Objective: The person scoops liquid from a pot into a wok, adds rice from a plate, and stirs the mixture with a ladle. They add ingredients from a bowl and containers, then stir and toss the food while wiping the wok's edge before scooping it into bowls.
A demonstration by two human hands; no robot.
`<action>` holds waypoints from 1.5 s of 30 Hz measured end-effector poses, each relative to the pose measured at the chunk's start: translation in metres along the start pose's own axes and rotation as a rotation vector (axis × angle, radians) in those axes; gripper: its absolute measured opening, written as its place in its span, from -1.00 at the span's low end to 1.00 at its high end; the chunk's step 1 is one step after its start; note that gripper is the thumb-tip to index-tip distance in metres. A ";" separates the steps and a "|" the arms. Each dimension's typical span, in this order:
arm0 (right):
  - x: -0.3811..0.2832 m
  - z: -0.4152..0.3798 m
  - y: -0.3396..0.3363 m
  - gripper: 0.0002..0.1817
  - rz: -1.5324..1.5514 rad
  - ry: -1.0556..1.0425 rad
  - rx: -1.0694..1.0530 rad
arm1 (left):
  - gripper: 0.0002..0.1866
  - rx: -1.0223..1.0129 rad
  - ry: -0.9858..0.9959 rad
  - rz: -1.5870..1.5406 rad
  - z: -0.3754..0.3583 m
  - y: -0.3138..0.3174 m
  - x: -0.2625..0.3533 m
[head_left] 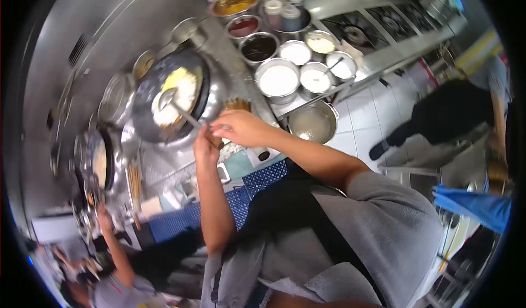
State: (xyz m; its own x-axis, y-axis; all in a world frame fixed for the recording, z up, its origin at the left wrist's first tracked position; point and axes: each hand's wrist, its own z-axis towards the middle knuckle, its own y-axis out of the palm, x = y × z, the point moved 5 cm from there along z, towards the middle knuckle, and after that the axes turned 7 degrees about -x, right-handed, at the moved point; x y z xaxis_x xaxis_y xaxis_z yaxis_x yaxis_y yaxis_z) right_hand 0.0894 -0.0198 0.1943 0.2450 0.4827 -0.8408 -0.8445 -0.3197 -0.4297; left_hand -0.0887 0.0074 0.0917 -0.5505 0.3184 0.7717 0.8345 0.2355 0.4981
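My left hand (205, 146) is closed round the handle of a metal ladle (183, 112), and the handle's brownish end shows beside the palm. Close against it is my right hand (244, 128), its fingers bent together at the handle. Whether they grip the handle or something small is hidden. The ladle's bowl rests on white and yellow food (183, 86), which looks like egg and rice, inside a dark wok (145, 102). Behind my right hand stands a bamboo brush (238, 105).
Metal bowls of dark sauce (259, 48), red sauce (243, 27) and white powder (278, 80) crowd the counter. A pot of cloudy liquid (313, 123) sits below them. Co-workers stand at left, by a second wok (98, 160), and at right (455, 111). Gas burners (355, 34) lie beyond.
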 end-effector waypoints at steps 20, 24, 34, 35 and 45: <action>0.131 -0.188 -0.217 -0.79 -0.412 0.399 0.974 | -0.83 0.034 0.372 0.369 -0.016 -0.040 0.081; 0.151 -0.202 -0.198 -0.79 -0.329 0.566 1.015 | -0.84 0.003 0.283 0.370 -0.020 -0.068 0.072; 0.184 -0.221 -0.182 -0.82 0.222 0.554 1.221 | -0.86 -0.031 0.244 0.425 -0.049 -0.086 0.074; 0.184 -0.222 -0.184 -0.82 0.247 0.558 1.228 | -0.85 -0.017 0.242 0.423 -0.050 -0.090 0.074; 0.120 -0.162 -0.258 -0.81 -0.002 0.394 1.097 | -0.79 0.074 0.266 0.448 -0.070 -0.141 0.069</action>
State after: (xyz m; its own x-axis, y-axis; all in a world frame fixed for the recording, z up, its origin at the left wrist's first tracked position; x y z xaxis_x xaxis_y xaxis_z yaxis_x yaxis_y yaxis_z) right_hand 0.4138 -0.0119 0.1505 0.2154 0.1341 -0.9673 -0.7554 0.6505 -0.0780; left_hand -0.2428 -0.0678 0.1020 -0.1077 0.1610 0.9811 0.9776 0.1967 0.0750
